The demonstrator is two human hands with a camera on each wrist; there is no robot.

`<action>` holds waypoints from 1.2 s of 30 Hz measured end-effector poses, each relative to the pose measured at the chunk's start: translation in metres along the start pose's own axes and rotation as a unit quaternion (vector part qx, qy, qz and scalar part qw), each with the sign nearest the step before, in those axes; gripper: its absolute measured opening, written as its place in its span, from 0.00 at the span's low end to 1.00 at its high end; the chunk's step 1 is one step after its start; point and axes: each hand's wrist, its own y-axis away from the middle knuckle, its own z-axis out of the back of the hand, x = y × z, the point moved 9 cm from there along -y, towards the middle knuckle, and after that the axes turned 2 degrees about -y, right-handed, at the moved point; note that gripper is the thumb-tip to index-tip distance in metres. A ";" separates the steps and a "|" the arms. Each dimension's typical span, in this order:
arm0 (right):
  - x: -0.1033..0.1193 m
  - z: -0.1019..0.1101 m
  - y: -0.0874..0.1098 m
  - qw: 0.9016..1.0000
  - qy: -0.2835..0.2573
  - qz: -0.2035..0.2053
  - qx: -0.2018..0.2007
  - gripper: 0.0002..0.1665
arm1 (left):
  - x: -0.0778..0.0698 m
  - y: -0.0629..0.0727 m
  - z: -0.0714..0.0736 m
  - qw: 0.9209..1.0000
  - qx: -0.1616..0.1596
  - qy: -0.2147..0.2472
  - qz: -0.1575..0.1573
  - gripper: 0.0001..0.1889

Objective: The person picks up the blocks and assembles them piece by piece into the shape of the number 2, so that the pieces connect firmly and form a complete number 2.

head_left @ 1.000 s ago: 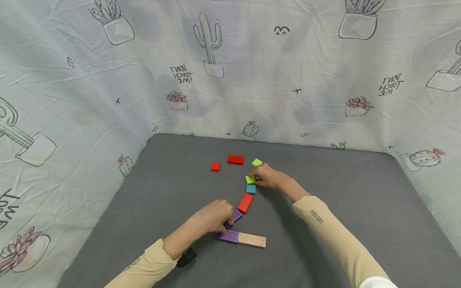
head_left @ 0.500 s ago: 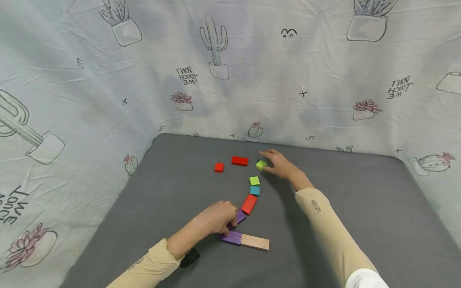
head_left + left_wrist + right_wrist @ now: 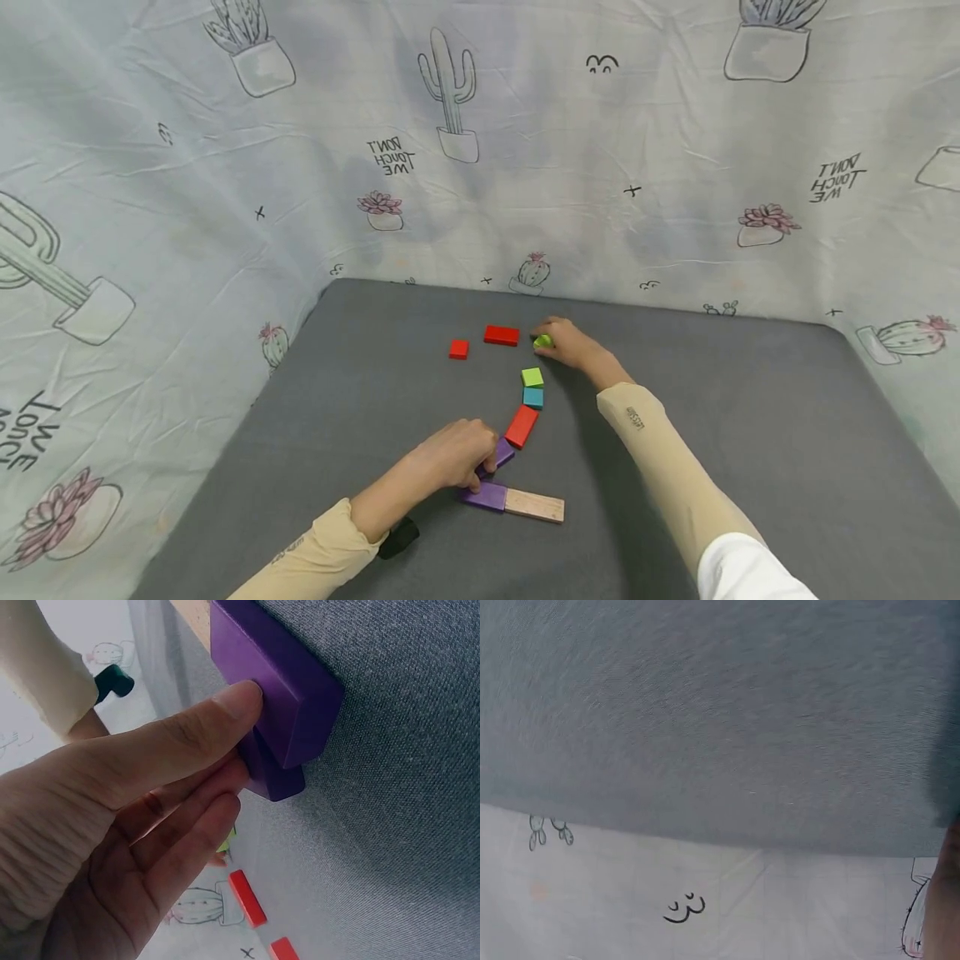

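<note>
My left hand (image 3: 453, 452) pinches two purple blocks near the table's front middle. Its thumb lies against the end of the nearer purple block (image 3: 486, 497), while the fingertips reach the other purple block (image 3: 505, 452), set at an angle behind it. Farther back, my right hand (image 3: 572, 343) grips a lime green block (image 3: 543, 341) between thumb and fingers. Leading from the purple blocks toward that hand, a curved row holds a red block (image 3: 521, 427), a blue block (image 3: 533, 397) and a second green block (image 3: 532, 378). In the right wrist view only an edge of the hand shows.
A plain wooden block (image 3: 535, 505) butts against the nearer purple block. Left of my right hand lie a long red block (image 3: 502, 335) and a small red block (image 3: 459, 349). The grey cloth-covered table (image 3: 712, 433) ends at a cactus-print curtain (image 3: 555, 167).
My right hand has left the green block at the row's end, moved back to the far green block, and closed its fingers on it. The left hand keeps its place on the purple blocks.
</note>
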 end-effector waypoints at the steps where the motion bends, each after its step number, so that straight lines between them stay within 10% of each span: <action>1: -0.001 -0.001 0.001 1.000 0.002 -0.005 0.005 0.25 | 0.000 0.000 0.000 1.000 0.001 0.003 0.002 0.15; 36: 0.054 0.000 0.002 0.985 -0.021 0.169 0.014 0.23 | -0.001 0.004 0.000 1.000 -0.005 -0.004 -0.004 0.15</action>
